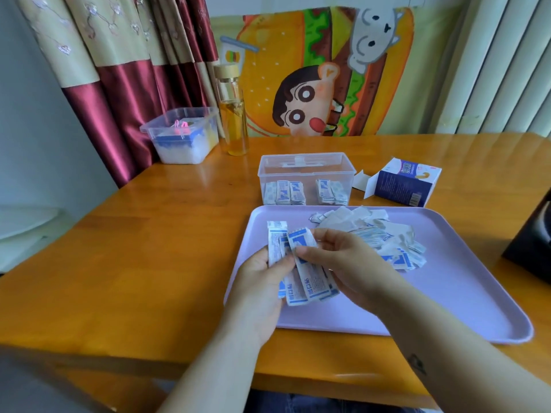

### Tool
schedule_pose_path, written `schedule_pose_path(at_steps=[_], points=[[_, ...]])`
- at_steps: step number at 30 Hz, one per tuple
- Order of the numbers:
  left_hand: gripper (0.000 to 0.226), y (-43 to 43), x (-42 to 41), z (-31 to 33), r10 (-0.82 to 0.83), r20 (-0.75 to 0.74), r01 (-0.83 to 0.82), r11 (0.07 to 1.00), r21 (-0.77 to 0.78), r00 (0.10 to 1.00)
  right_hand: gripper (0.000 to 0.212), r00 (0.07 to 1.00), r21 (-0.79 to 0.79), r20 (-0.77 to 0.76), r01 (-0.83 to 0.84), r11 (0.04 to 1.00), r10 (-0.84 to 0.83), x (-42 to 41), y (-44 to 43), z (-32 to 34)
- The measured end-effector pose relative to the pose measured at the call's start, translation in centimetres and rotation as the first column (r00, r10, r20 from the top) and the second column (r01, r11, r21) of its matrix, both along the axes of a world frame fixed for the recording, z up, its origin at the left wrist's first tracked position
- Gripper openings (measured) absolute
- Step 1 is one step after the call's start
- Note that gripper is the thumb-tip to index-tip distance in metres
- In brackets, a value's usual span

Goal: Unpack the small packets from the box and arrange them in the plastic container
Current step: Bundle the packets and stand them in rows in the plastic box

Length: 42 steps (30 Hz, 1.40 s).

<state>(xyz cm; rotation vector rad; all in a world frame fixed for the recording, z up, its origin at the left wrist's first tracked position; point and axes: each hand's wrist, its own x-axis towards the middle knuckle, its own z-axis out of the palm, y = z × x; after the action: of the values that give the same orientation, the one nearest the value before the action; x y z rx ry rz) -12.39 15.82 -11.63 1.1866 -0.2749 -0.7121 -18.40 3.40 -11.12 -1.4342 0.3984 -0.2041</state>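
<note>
Left hand [262, 281] gripped packet stack [301, 281]; right hand [343, 263] fingers pinched top packet. Loose fan risked spilling onto tray [447, 293].

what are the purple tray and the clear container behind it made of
Purple tray: likely matte plastic, one smooth moulded piece with a raised rim. Clear container: glossy transparent plastic, since the packets inside show through its walls.

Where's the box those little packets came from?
In the head view, the box lies on its side, flaps open, on the table, right of the clear plastic container and just behind the purple tray.
</note>
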Motion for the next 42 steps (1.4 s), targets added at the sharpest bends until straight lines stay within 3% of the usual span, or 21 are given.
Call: schedule_pose_path(at_steps=[2, 5, 12, 18, 22, 26, 28, 31, 33, 35, 37, 42], points=[[0.021, -0.4, -0.4, 0.1, -0.013, -0.070, 0.012, 1.000, -0.013, 0.997, 0.019, 0.996, -0.084, 0.008, 0.093, 0.992, -0.093, -0.3, 0.0, -0.2], [0.022, -0.9, -0.8, 0.3, -0.021, -0.170, 0.015, 0.999, -0.033, 0.985, 0.018, 0.991, -0.083, 0.017, 0.135, 0.987, -0.134, -0.9, -0.4, -0.4], [0.024, -1.4, -1.6, 0.6, 0.027, -0.040, -0.029, 0.997, -0.065, 0.999, 0.043, 0.988, 0.056, 0.101, 0.115, 0.992, -0.120, -1.9, -0.7, -0.3], [0.018, -3.1, -2.5, 0.5, 0.130, -0.139, -0.142, 0.987, -0.079, 0.982, 0.012, 0.959, 0.015, 0.114, 0.260, 0.966, -0.260, -2.0, 1.1, -0.7], [0.013, -4.1, -2.7, 0.7, 0.168, -0.231, -0.193, 0.977, -0.091, 0.958, 0.010, 0.927, 0.109, 0.130, 0.340, 0.934, -0.353, -1.7, 2.0, -0.8], [0.025, -4.4, -2.9, 0.9, 0.132, -0.265, -0.168, 0.979, -0.119, 0.955, 0.013, 0.916, 0.169, 0.145, 0.349, 0.922, -0.373, -1.7, 1.7, -0.9], [0.021, -4.2, -2.5, 1.4, 0.191, -0.302, -0.239, 0.963, -0.129, 0.934, 0.015, 0.899, 0.253, 0.160, 0.362, 0.897, -0.408, -2.0, 0.9, -0.5], [0.019, -2.8, 0.0, 1.6, 0.308, -0.061, -0.311, 0.949, -0.047, 0.949, 0.016, 0.858, 0.331, 0.139, 0.431, 0.840, -0.495, -3.0, -1.0, 0.6], [0.025, -1.7, 1.8, 1.6, 0.208, 0.209, -0.229, 0.970, 0.081, 0.956, 0.017, 0.848, 0.376, 0.123, 0.440, 0.815, -0.515, -3.7, -2.1, 1.3], [0.042, -1.2, 2.7, 1.0, -0.004, 0.436, -0.163, 0.924, 0.346, 0.900, 0.016, 0.853, 0.416, 0.118, 0.423, 0.805, -0.509, -4.0, -2.6, 1.4], [0.053, -1.5, 2.5, 0.4, -0.211, 0.540, -0.143, 0.830, 0.540, 0.815, 0.017, 0.872, 0.417, 0.104, 0.398, 0.817, -0.478, -3.8, -2.6, 1.3], [0.050, -2.1, 1.2, -0.8, -0.542, 0.627, -0.291, 0.580, 0.761, 0.559, 0.015, 0.930, 0.316, 0.034, 0.337, 0.887, -0.366, -3.5, -2.0, 0.3]])
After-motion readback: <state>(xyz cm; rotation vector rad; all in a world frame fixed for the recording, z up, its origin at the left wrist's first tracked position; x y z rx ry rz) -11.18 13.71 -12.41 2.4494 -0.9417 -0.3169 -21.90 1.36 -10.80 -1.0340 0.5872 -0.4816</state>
